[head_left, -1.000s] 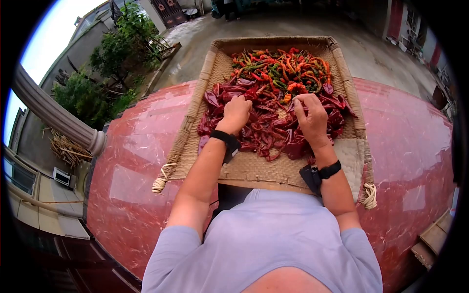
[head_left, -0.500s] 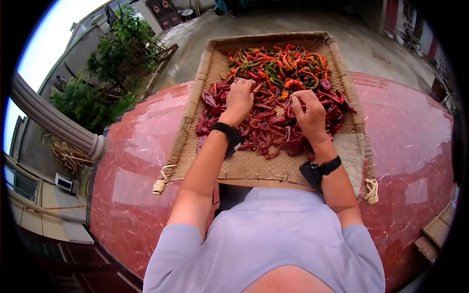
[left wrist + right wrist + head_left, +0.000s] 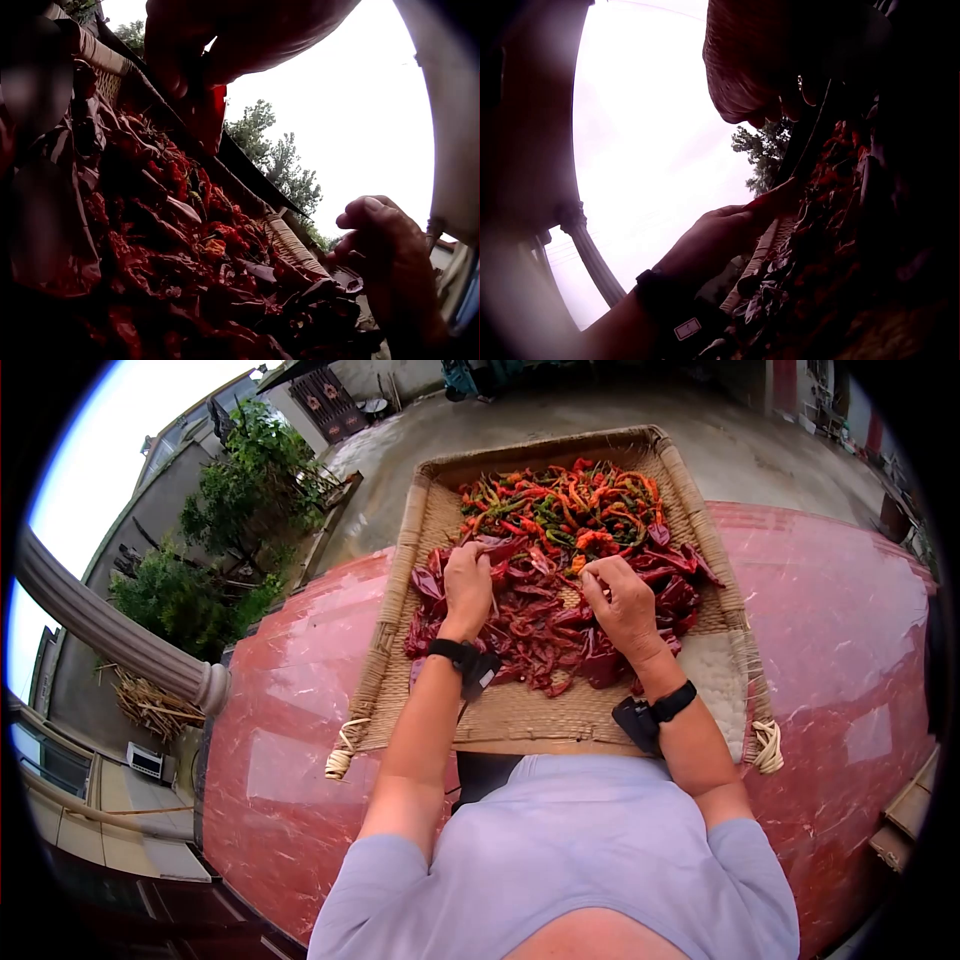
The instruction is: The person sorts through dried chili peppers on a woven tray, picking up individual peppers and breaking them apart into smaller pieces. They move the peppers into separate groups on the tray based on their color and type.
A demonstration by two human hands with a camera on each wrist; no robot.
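One pepper (image 3: pixel 211 124) is pinched in the left hand (image 3: pixel 467 588), above the dark red heap (image 3: pixel 545 622). The right hand (image 3: pixel 622 605) is bent at the fingers over the heap's other side; whether anything is grasped cannot be told. Orange and green chillies (image 3: pixel 575 502) are spread beyond, inside the tray (image 3: pixel 397 575).

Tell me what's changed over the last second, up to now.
The left hand has shifted left over the basket; it now pinches a red pepper, though I can't tell when it took hold. The right hand has drifted slightly left and closer to the body, fingers curled. The pepper pile looks much the same.
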